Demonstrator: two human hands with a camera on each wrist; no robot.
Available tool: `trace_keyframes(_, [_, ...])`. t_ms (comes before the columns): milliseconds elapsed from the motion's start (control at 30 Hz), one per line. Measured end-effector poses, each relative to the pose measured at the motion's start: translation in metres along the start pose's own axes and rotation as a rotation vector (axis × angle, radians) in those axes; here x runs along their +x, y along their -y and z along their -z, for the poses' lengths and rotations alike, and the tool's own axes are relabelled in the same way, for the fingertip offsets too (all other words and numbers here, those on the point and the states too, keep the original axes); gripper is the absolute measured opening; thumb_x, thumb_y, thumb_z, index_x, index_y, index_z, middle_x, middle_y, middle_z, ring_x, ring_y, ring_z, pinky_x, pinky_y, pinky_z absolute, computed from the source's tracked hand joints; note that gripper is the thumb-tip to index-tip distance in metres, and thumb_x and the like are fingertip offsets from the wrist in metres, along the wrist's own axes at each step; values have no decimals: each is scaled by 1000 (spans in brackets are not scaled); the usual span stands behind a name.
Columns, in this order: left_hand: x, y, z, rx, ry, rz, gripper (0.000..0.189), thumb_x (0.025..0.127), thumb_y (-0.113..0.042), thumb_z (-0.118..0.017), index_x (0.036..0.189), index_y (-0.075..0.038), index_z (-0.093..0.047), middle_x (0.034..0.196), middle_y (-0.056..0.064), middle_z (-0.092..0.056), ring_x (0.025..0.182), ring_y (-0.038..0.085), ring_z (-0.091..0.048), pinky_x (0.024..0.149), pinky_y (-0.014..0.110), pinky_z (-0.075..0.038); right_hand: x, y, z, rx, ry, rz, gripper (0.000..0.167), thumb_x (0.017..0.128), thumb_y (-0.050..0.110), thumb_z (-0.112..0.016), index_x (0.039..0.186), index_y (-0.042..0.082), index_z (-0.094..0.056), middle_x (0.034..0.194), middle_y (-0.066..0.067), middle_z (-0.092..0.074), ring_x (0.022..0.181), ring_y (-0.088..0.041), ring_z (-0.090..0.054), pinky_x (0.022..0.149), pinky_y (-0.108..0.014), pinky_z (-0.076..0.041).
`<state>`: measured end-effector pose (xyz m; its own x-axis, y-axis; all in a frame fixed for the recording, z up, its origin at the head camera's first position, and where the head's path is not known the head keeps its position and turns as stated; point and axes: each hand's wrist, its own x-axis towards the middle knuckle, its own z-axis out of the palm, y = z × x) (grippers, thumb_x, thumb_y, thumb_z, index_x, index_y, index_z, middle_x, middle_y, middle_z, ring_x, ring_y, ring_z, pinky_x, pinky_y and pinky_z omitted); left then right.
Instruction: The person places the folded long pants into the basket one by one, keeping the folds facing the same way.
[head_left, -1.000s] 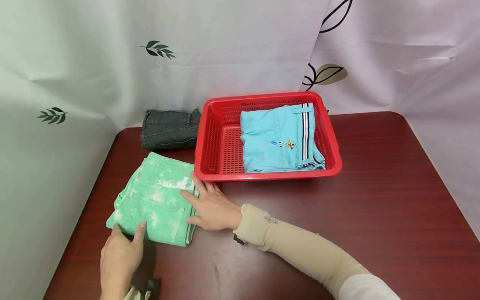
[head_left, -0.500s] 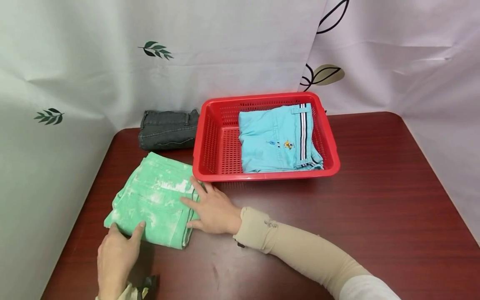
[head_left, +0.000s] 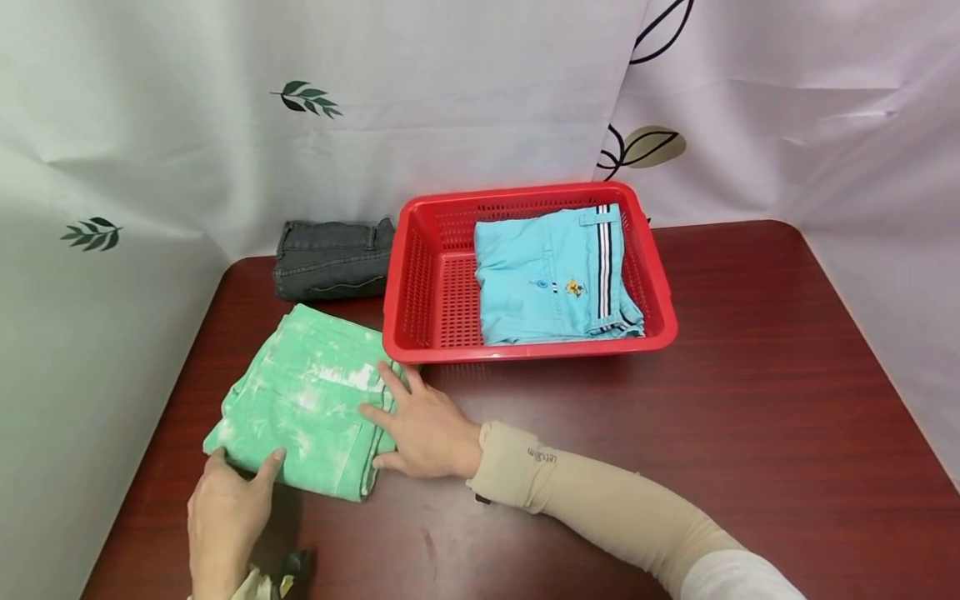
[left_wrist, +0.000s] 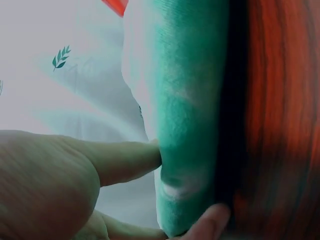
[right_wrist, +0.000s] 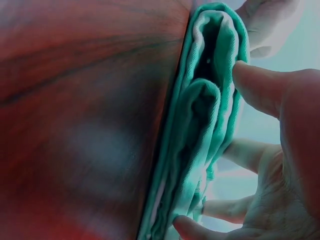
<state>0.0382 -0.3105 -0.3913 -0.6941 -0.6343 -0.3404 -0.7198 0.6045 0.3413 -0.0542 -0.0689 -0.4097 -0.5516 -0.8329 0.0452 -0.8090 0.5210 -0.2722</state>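
A folded pair of green trousers (head_left: 300, 408) with white blotches lies flat on the left of the table. My left hand (head_left: 228, 512) touches its near-left corner, thumb and fingers apart. In the left wrist view, the thumb (left_wrist: 132, 160) meets the upper side of the fold and one fingertip (left_wrist: 215, 220) lies low by the table. On the right edge rests my right hand (head_left: 431, 429), its fingers spread over the cloth. The right wrist view shows the stacked green layers (right_wrist: 205, 110) edge-on, with fingertips along them.
A red plastic basket (head_left: 528, 354) stands at the back middle, holding folded light-blue trousers (head_left: 525, 275) with a striped waistband. Folded dark grey trousers (head_left: 330, 262) lie left of it. White leaf-print cloth (head_left: 450, 100) hangs behind the brown table (head_left: 750, 400).
My right hand has slid slightly toward the near side along the trousers' edge. My left hand has shifted a little left and down. The head view has drifted slightly.
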Motion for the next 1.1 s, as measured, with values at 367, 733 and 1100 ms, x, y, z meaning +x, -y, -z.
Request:
trace_keyframes(367, [-4,2,-5,-169,-101,-10,86,94,-46,-65,145,15,-35,123,37,-58,118,53,-49,96,66,-38,2,-2,1,6,13,-4,69,92,54,-65,151,22,-50,163,-22,-18,150,-39,-12,97,-32,-51])
trace_keyframes(733, [-7,-1,-10,-350,12,9,107,91,-58,-64,157,7,-11,120,29,-55,89,31,-69,79,44,-51,11,-7,3,5,-69,-42,88,89,52,-71,157,12,-34,154,-12,-32,135,-29,-38,107,-37,-42])
trace_keyframes(1100, [-9,-4,-15,-610,32,50,111,89,-43,-75,161,-5,0,131,30,-51,71,1,-63,62,19,-52,12,-7,3,-4,-50,-23,68,92,47,-69,145,8,-50,160,-20,-25,145,-39,-27,116,-44,-32])
